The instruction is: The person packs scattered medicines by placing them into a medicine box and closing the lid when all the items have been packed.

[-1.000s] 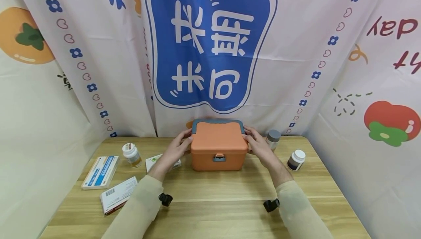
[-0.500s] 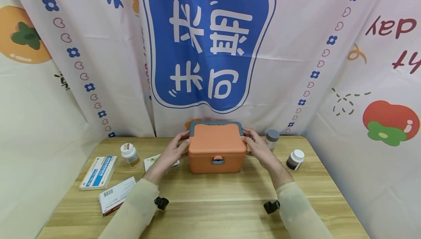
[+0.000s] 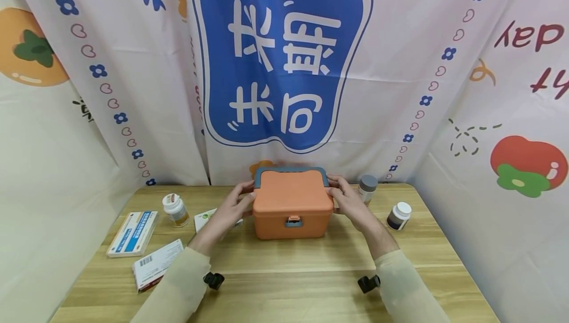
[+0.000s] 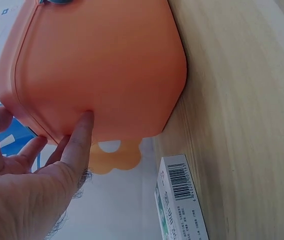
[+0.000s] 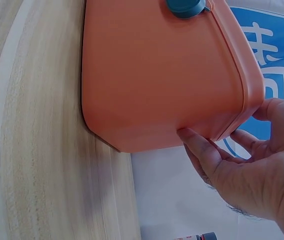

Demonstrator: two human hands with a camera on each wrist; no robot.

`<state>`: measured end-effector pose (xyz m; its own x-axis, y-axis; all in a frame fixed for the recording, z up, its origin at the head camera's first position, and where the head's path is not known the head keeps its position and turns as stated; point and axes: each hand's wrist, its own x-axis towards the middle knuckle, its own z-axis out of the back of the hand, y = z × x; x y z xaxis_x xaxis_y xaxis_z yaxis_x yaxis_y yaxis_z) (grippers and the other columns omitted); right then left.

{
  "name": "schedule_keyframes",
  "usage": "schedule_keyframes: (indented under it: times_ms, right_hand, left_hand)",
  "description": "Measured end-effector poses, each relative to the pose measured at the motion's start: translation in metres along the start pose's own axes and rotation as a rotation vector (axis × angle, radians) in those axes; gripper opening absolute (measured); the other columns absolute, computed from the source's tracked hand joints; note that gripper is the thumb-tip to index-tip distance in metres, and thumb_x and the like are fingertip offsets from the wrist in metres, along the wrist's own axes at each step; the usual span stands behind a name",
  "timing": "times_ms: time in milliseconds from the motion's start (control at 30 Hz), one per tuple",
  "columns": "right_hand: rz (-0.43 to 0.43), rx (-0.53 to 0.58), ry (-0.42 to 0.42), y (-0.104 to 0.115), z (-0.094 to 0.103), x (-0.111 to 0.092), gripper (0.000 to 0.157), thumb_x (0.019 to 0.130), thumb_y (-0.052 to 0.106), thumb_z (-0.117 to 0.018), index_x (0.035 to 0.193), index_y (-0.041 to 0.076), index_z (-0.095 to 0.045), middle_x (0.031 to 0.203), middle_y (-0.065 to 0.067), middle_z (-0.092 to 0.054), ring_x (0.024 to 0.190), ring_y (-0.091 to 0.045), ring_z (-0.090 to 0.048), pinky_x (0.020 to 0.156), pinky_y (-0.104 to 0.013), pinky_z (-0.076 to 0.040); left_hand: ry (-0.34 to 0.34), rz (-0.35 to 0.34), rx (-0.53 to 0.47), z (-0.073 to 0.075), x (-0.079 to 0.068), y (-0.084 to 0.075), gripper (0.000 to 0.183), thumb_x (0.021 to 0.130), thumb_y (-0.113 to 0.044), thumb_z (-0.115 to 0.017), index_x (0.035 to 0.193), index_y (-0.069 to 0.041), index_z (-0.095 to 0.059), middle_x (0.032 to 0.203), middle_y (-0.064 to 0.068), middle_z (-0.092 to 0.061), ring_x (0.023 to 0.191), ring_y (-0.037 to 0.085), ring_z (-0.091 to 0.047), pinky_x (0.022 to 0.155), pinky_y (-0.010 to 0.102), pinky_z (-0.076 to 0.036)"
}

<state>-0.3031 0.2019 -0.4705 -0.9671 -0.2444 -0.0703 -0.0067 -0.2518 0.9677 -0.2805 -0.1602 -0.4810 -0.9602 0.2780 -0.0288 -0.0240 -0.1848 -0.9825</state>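
An orange lidded storage box (image 3: pixel 291 192) with a blue-grey handle (image 3: pixel 291 169) and a small front latch (image 3: pixel 293 222) stands on the wooden table, its lid down. My left hand (image 3: pixel 233 208) holds its left side. In the left wrist view, one fingertip (image 4: pixel 88 116) presses the side wall and the thumb lies at the lid's edge. My right hand (image 3: pixel 353 204) grips the opposite side. In the right wrist view, fingers (image 5: pixel 197 140) touch the wall below the lid rim, with the thumb at the lid. The box's contents are hidden.
Left on the table (image 3: pixel 284 293) are a white-capped bottle (image 3: pixel 176 210), a blue-and-white medicine box (image 3: pixel 133 233) and another medicine box (image 3: pixel 157 263). A small carton (image 3: pixel 204 218) lies behind my left arm. Right, a grey-capped bottle (image 3: pixel 367 188) and a dark-labelled bottle (image 3: pixel 399 216) stand. A printed curtain (image 3: pixel 386 41) hangs behind.
The orange storage box has slid a little toward me and slightly left across the table, with both my hands still on its sides. The bottles and medicine boxes stay where they were.
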Motion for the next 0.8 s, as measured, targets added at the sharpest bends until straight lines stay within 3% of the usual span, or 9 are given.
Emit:
schedule_keyframes:
  times_ms: [333,800]
  right_hand:
    - [-0.017,-0.016,0.005,0.0,-0.003,-0.004,0.052,0.111,0.031,-0.045,0.161,0.024,-0.033,0.164,-0.01,-0.041,0.143,-0.035,-0.054,0.095,-0.047,-0.063]
    - [-0.024,-0.056,0.029,0.002,-0.003,-0.013,0.051,0.112,0.033,-0.042,0.161,0.027,-0.03,0.162,-0.012,-0.04,0.144,-0.037,-0.052,0.098,-0.05,-0.061]
  left_hand:
    - [-0.005,0.027,0.021,-0.002,-0.008,-0.002,0.056,0.111,-0.045,-0.05,0.162,-0.028,-0.034,0.162,0.011,-0.037,0.143,0.038,-0.051,0.111,0.05,-0.057]
    - [0.016,0.004,0.022,0.0,-0.016,-0.004,0.057,0.111,-0.043,-0.051,0.162,-0.023,-0.034,0.161,0.015,-0.038,0.145,0.04,-0.05,0.111,0.05,-0.057]
